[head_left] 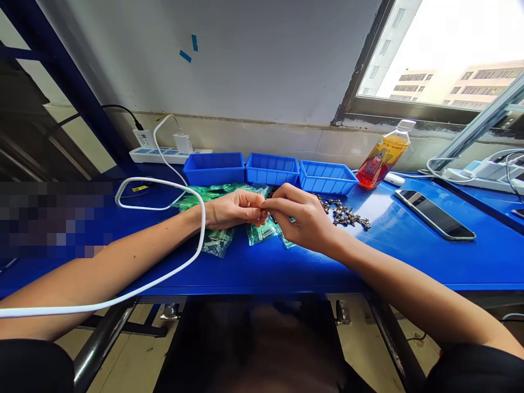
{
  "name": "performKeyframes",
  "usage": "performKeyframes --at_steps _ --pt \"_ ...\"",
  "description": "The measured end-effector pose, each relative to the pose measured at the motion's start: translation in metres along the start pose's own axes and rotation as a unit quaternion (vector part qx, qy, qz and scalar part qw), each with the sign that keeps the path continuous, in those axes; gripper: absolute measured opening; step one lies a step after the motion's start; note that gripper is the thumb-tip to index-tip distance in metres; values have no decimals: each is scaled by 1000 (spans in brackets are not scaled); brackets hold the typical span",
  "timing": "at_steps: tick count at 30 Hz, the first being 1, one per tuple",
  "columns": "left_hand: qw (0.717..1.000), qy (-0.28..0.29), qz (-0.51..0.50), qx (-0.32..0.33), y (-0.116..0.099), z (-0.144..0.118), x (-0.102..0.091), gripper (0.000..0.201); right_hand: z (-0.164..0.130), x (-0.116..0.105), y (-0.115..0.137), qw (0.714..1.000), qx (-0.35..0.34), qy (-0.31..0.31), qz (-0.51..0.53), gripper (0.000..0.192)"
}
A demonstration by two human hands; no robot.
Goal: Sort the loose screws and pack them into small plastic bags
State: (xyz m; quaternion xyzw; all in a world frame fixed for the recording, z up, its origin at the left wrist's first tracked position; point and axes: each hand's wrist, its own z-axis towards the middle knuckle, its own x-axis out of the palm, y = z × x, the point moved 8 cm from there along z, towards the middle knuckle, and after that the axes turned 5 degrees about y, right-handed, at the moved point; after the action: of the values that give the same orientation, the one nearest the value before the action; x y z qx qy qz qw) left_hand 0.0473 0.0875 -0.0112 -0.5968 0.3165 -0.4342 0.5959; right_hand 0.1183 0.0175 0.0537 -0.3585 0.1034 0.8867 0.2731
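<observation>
Left hand [230, 210] and right hand [306, 216] meet at bent fingers [283, 205].

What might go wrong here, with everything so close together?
The white cable crosses in front of the left arm, so a sweep of that arm might snag it. Loose metal parts lie just beyond the right hand, which could scatter them. The bottle stands near the phone; a knock might topple it that way.

Small parts [350, 218] look shiny and metallic, the packets [216, 244] glossy plastic.
</observation>
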Motion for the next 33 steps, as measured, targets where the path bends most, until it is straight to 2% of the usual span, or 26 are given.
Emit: performKeyframes --at_steps 14,22,33 --pt "1000 -2 11 -3 1 0 -1 30 1 0 -3 999 -6 0 47 22" --pt "999 -20 15 -28 3 -1 -4 34 1 0 -1 999 -6 -6 46 21" --pt "998 -33 37 -29 1 -1 -6 33 1 2 -6 999 43 4 28 20"
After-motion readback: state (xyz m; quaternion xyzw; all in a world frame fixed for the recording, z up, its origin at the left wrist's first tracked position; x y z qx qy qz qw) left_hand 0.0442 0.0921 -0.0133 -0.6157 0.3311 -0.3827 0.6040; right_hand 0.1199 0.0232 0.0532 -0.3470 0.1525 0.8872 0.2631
